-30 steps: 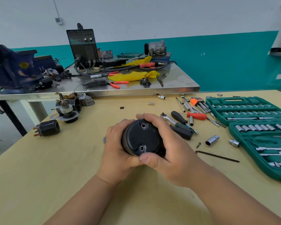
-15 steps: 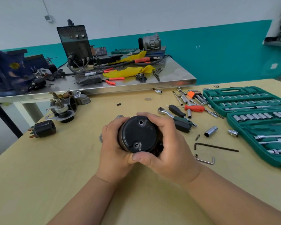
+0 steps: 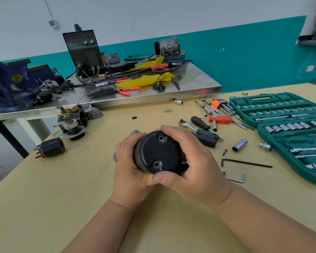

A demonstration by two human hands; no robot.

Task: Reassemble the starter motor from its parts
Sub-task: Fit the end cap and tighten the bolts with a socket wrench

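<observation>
The black cylindrical starter motor body is held between both hands above the wooden table, its round end cap with two screw holes facing me. My left hand grips its left side. My right hand wraps over the top and right, thumb under the cap's lower edge. A silver flange peeks out behind the left fingers. More motor parts lie at the left: a black solenoid with copper terminals, and an armature-and-housing cluster.
An open green socket set case fills the right side. Screwdrivers, a ratchet, loose sockets and hex keys lie right of my hands. A steel bench with a welder and a blue vise stands behind.
Both hands keep the same grip on the motor body. The view has shifted slightly, so the scene sits a bit lower and left in frame; a silver hex key came into view.
</observation>
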